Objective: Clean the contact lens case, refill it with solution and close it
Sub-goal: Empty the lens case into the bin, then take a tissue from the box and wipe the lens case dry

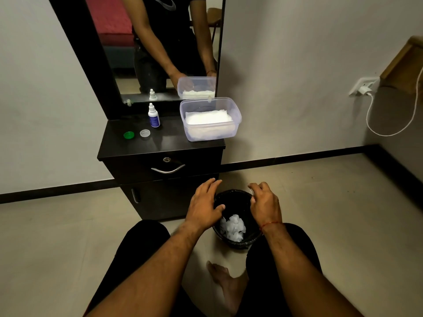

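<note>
The left hand (203, 205) hovers with its fingers spread loose over the round black plastic bin (237, 244) (crumpled white tissue (232, 227) inside). The right hand (265, 202) curls its fingers; around what, I cannot tell. The round green case cap (128, 135) and the round white case cap (145, 133) lie on the black wooden dresser (164, 144), before the small white solution bottle (153, 116).

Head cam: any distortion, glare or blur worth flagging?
Head view: strong fisheye, mirror frame leans, skirting bows. Head view: dim soft light, mild sheen on dresser top, no hard glare. Head view: green cap, left hand, right hand crisp; bin interior nearly black.
</note>
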